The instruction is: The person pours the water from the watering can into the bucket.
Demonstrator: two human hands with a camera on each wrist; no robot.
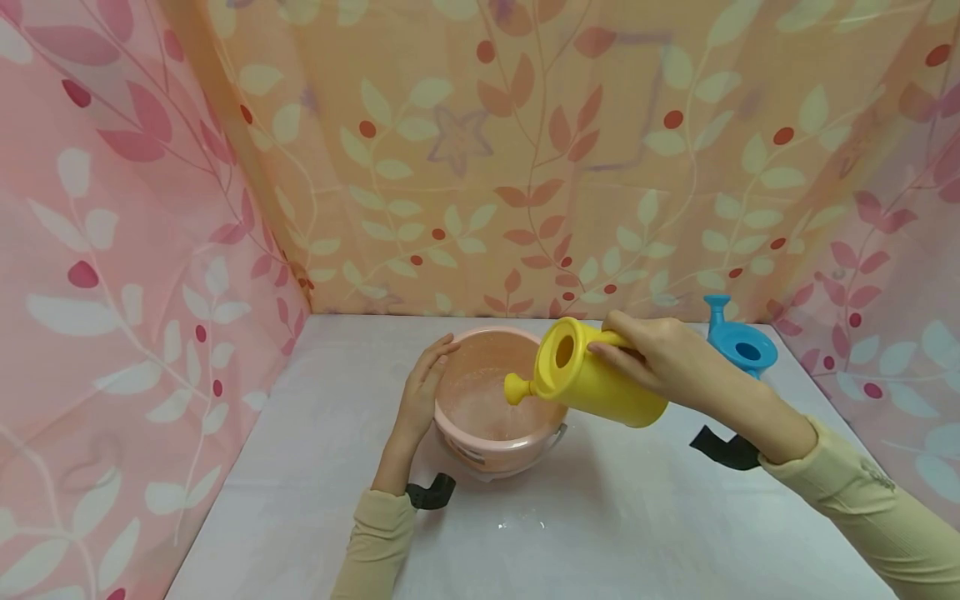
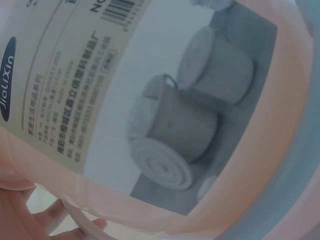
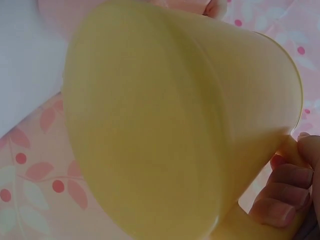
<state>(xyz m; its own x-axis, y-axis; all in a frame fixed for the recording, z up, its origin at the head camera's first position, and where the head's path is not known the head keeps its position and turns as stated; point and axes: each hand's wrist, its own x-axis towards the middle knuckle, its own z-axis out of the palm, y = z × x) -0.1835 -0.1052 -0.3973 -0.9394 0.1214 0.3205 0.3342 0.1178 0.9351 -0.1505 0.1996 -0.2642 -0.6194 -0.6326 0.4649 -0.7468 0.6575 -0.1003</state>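
A pink bucket (image 1: 498,445) stands upright on the table, with water visible inside. My left hand (image 1: 417,398) rests against its left side, fingers fairly straight along the rim. The left wrist view shows the bucket's printed label (image 2: 170,120) up close, and part of the left hand (image 2: 30,217) at the lower left. My right hand (image 1: 667,358) grips the handle of a yellow watering can (image 1: 607,387). The can is tilted left, its spout head over the bucket's opening. From the right wrist, the can's base (image 3: 145,125) fills most of the view, and curled fingers (image 3: 282,192) wrap the handle.
A blue watering can (image 1: 738,346) stands at the table's back right, behind the right forearm. Small water drops (image 1: 521,525) lie on the white tabletop (image 1: 300,500) in front of the bucket. Leaf-patterned curtains (image 1: 465,167) border the table at the back and both sides.
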